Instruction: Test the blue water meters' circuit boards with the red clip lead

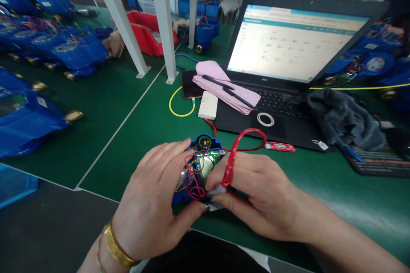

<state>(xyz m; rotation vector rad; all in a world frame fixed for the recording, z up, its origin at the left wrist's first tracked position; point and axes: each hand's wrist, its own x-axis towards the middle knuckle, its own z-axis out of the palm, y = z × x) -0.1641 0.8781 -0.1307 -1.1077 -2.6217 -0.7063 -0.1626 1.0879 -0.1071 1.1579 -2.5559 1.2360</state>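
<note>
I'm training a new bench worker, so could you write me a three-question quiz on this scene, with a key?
1. Multiple choice: what is the left hand holding?
A) the red bin
B) the blue housing
C) the grey cloth

2. True or false: the laptop screen is lit.

3. Short answer: which hand is holding the red cable near its grey end?

Key: 1. B. 2. True. 3. The right hand.
</note>
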